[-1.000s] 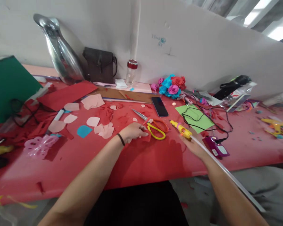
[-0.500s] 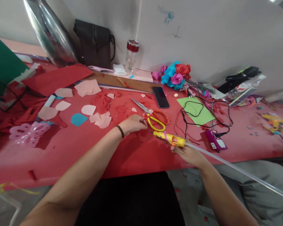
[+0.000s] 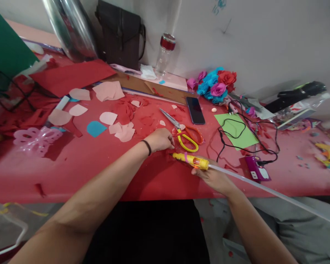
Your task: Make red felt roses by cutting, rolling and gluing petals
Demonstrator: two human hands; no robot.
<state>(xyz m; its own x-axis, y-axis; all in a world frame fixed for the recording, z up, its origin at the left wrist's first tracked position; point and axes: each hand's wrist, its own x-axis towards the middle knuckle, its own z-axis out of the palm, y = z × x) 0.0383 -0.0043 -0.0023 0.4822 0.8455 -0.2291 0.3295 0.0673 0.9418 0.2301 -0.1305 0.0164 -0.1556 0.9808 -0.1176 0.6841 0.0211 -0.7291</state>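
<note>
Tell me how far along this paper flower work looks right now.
Done: a bunch of finished paper flowers sits by the wall, and cut petals lie scattered. In hand: the right hand holds a yellow glue gun, its tip at a red piece under the left hand. Left: the loose petals are not yet assembled.

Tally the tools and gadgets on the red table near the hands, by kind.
Glue gun, held in the right hand: 1
Scissors, beside the left hand: 1
Phone: 1
Purple charger with black cable: 1
Total: 4
</note>
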